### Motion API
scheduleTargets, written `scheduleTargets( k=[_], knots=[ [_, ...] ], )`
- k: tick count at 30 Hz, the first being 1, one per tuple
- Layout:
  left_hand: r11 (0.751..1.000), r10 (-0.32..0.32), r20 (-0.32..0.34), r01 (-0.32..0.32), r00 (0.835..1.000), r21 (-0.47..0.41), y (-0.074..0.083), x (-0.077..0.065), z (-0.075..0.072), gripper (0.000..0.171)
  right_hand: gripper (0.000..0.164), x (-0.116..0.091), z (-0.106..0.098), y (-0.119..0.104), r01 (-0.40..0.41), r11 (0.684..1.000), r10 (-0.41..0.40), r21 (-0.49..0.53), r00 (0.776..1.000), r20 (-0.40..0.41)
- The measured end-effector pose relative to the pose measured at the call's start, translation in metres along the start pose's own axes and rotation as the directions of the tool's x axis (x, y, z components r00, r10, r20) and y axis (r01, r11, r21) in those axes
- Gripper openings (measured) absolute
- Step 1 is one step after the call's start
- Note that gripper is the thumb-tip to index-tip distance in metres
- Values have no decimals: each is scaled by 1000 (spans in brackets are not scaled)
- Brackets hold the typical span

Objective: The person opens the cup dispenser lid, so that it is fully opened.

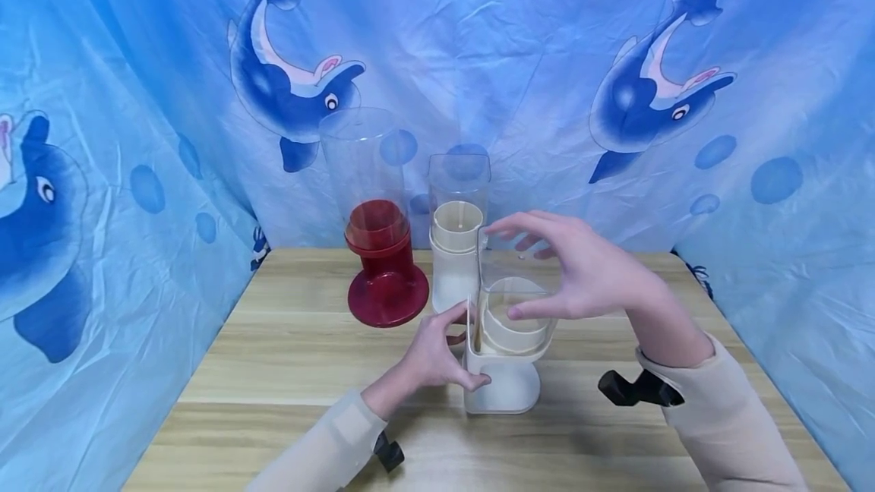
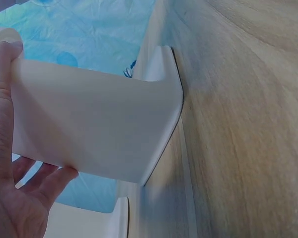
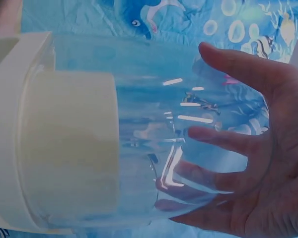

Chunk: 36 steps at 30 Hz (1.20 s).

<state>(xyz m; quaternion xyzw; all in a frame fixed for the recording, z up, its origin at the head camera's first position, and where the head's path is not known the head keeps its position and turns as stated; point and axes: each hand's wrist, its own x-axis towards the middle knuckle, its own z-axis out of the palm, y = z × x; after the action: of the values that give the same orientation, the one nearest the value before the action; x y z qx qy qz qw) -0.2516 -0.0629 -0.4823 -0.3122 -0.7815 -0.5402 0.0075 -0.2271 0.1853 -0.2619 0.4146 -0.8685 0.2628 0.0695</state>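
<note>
A white stand point(image 1: 506, 384) with a flat foot stands upright on the table, a clear plastic container point(image 1: 519, 260) seated in its collar. Inside the container's lower end shows a cream round cup-like part point(image 3: 69, 144). My left hand point(image 1: 437, 351) grips the stand's upper part from the left, with the thumb in front and fingers behind, as the left wrist view shows. Around the upper end of the clear container my right hand point(image 1: 591, 268) is curved, its thumb on the near side and fingers on the far side. Through the plastic, several fingers show in the right wrist view.
Behind my left hand stands a red stand point(image 1: 388, 287) with a tall clear cylinder point(image 1: 358, 150). Next to it is a second white stand point(image 1: 451, 279) with a clear container point(image 1: 459, 177). A blue dolphin-print curtain point(image 1: 506, 59) surrounds the wooden table point(image 1: 287, 370).
</note>
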Motion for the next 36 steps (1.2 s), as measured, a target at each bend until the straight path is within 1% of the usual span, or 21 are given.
scheduleTargets(
  k=[3, 9, 12, 15, 19, 22, 25, 29, 32, 36],
  knots=[
    [1000, -6, 8, 6, 1000, -3, 0, 0, 0, 70, 87, -1, 1, 0, -23, 1000, 23, 21, 1000, -15],
    [1000, -3, 0, 3, 1000, -18, 2, 1, 1, 72, 86, -3, 1, 5, -17, 999, 18, 46, 999, -34],
    [1000, -2, -2, 2, 1000, -16, 2, 1, 2, 71, 87, -4, 0, 5, -13, 999, 14, 44, 1000, -26],
    [1000, -3, 1, 3, 1000, -13, 1, 0, 3, 71, 89, -1, -4, 3, 9, 1000, -9, -13, 1000, 11],
    [1000, 9, 5, -9, 1000, 1, 2, 0, 3, 70, 92, 11, -14, -3, 68, 993, -59, -92, 993, 102],
    [1000, 17, 10, -17, 1000, 5, 2, 0, 2, 69, 86, 21, -20, -7, 98, 990, -79, -103, 982, 172],
    [1000, 17, 19, -17, 1000, 1, 2, 0, 2, 69, 78, 27, -23, -9, 97, 990, -73, -106, 976, 206],
    [1000, 16, 28, -16, 999, -3, 1, 0, 2, 70, 72, 27, -24, -12, 61, 991, -35, -121, 979, 202],
    [1000, 21, 32, -21, 999, -5, 1, 0, 2, 70, 74, 26, -24, -15, 44, 989, -17, -138, 981, 192],
    [1000, 27, 36, -26, 999, -7, 2, 2, 0, 72, 76, 24, -24, -18, 47, 987, -21, -153, 985, 172]
  ],
)
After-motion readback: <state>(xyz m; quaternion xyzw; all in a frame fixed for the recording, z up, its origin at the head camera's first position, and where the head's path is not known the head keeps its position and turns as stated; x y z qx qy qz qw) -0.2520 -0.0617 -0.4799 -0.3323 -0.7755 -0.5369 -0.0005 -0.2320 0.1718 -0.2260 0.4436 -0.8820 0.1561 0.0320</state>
